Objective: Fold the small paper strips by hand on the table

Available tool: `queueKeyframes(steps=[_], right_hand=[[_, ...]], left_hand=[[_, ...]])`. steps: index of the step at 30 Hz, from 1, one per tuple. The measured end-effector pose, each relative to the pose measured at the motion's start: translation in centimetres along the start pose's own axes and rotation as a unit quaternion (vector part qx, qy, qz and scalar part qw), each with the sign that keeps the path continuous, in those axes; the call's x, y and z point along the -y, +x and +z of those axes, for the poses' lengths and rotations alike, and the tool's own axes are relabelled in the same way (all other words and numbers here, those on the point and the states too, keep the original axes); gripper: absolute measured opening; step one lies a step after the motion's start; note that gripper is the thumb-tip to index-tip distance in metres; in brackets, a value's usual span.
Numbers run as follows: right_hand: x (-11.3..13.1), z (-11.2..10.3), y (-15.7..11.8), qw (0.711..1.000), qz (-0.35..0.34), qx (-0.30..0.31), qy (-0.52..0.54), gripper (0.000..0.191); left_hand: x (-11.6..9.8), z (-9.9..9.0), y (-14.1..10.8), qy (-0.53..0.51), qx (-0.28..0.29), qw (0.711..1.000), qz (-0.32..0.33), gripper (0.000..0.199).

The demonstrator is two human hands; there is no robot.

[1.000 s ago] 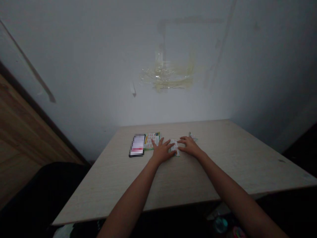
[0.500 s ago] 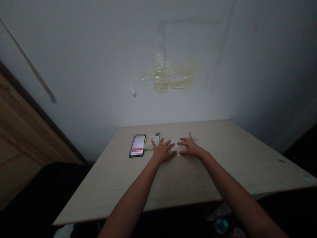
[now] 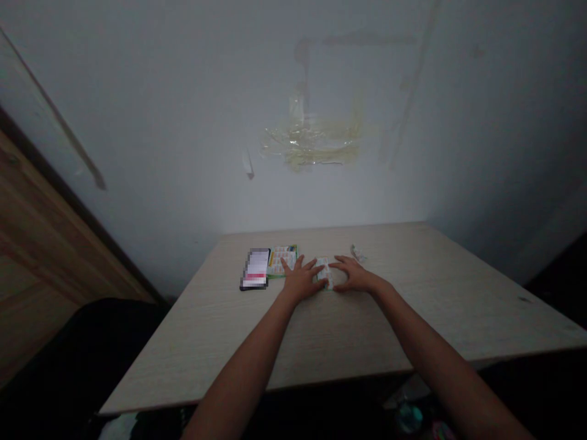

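One small paper (image 3: pixel 325 274), printed — lying flat on the table (image 3: pixel 343 342), nearer the far edge than the near edge, roughly midway between the side edges. Long axis: seems to run from far edge towards near edge, the near end leaning slightly right. Two bare hands, one to each side. Left hand (image 3: pixel 300 280): palm down, fingers spread wide, thumb and forefinger over the paper's left part; nothing gripped, though it appears to rest on the paper. Right hand (image 3: pixel 358 275): thumb and fingers parted in a wide curve, tips at or just beside the paper's right side — contact cannot be told, and nothing is seen pinched. The paper thus lies left of the right hand and right of the left palm, the left hand being the nearer, as it overlaps it. One printed sheet (image 3: pixel 276 266), partly beneath the left hand's outer fingers; one phone (image 3: pixel 255 267) at its left; one crumpled scrap (image 3: pixel 358 252) beyond the right hand.
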State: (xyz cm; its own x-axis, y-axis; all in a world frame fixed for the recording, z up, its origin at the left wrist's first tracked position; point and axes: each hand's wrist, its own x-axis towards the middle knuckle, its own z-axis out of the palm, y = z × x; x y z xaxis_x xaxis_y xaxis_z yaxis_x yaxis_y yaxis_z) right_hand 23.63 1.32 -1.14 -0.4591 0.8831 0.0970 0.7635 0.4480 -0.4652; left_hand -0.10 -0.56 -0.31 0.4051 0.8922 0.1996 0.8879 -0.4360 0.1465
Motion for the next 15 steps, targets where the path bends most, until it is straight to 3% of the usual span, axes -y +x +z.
queueKeyframes(steps=[8,11,15], right_hand=[[-0.1,0.0,-0.1,1.0,-0.004,-0.016,0.013,0.082],[-0.5,0.2,0.0,0.999,-0.014,-0.04,0.032,0.068],[-0.9,0.3,0.2,0.994,-0.033,-0.087,0.06,0.036]], left_hand=[[0.0,0.0,0.1,-0.003,0.002,1.0,0.0,0.053],[-0.1,0.0,0.0,-0.007,-0.003,1.0,0.004,0.053],[-0.2,-0.1,0.0,-0.006,0.005,1.0,0.001,0.053]])
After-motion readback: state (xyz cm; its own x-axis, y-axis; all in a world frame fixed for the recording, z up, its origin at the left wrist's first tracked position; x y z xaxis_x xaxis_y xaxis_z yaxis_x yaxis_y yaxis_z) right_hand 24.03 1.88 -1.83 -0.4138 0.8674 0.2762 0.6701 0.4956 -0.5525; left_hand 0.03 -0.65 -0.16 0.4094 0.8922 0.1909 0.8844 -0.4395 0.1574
